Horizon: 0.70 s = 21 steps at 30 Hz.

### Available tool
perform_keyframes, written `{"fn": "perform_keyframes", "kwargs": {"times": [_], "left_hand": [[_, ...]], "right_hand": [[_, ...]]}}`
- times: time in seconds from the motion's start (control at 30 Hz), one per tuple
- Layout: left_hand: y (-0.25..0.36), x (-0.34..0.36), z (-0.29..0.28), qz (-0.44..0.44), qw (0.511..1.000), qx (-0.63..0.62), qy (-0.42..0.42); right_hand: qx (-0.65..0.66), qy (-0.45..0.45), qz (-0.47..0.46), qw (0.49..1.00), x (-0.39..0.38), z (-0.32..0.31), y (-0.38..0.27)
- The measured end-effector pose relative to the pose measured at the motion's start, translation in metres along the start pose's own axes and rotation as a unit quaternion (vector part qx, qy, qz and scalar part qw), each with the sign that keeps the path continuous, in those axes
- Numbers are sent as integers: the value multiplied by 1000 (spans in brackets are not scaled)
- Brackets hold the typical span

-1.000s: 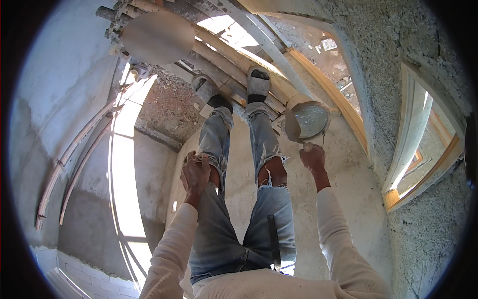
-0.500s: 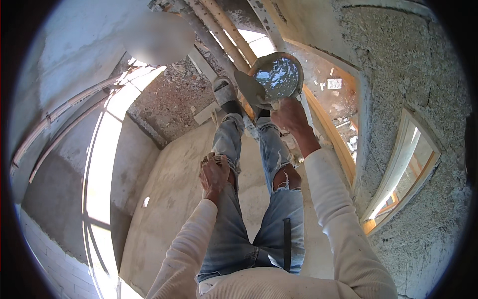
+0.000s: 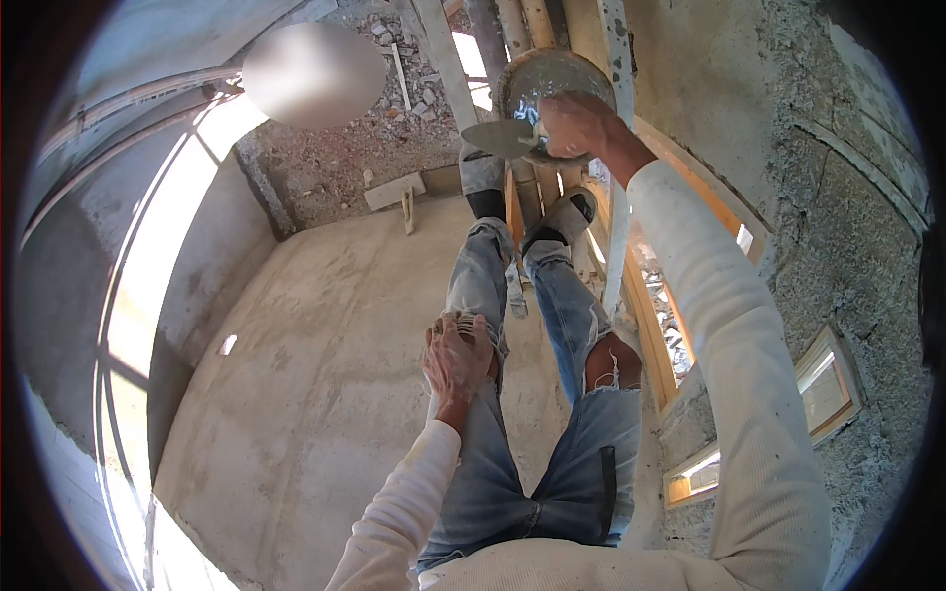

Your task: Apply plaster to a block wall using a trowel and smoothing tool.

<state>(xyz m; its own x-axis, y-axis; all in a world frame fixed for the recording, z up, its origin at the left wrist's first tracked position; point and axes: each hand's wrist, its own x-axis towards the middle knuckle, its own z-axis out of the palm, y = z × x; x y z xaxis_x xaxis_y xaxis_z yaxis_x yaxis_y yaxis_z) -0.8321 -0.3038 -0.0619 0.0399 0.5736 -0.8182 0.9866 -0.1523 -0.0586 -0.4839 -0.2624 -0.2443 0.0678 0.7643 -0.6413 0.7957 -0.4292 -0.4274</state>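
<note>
My right hand (image 3: 579, 126) is closed round the handle of a trowel. The grey trowel blade (image 3: 499, 138) points left, across the near left rim of a round bucket (image 3: 603, 81). Shiny wet liquid shows inside the bucket, and my hand covers part of it. Against my left knee rests my left hand (image 3: 457, 362), its fingers curled over a small ribbed thing (image 3: 465, 323) that I cannot make out. My jeans (image 3: 493, 443) are torn at the knees. Both feet, in worn shoes (image 3: 560, 219), are below the bucket in the view.
Several poles (image 3: 537, 25) and a narrow upright board (image 3: 617, 148) stand around the bucket. A rough grey wall (image 3: 847, 266) with a small framed opening (image 3: 830, 384) rises at the right. Rubble (image 3: 419, 94) lies at the far side, beyond a pale concrete surface (image 3: 296, 355). A blurred patch hides the upper left.
My right hand has moved up over the bucket, and the trowel blade has swung to point left. The whole view has shifted. My left hand stays on the knee.
</note>
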Motion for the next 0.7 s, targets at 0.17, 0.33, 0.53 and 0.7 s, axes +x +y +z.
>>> {"fn": "perform_keyframes", "kwargs": {"times": [0.17,0.33,0.53,0.7], "left_hand": [[11,-1,-11,40,999,-17,31],[9,6,-4,43,999,-15,28],[12,5,-9,37,999,7,29],[16,3,-8,47,998,21,30]], "right_hand": [[3,44,-21,999,49,-26,31],[44,46,-7,998,45,-8,13],[76,48,19,996,-16,1,-28],[91,-25,-6,995,-23,5,-45]]}}
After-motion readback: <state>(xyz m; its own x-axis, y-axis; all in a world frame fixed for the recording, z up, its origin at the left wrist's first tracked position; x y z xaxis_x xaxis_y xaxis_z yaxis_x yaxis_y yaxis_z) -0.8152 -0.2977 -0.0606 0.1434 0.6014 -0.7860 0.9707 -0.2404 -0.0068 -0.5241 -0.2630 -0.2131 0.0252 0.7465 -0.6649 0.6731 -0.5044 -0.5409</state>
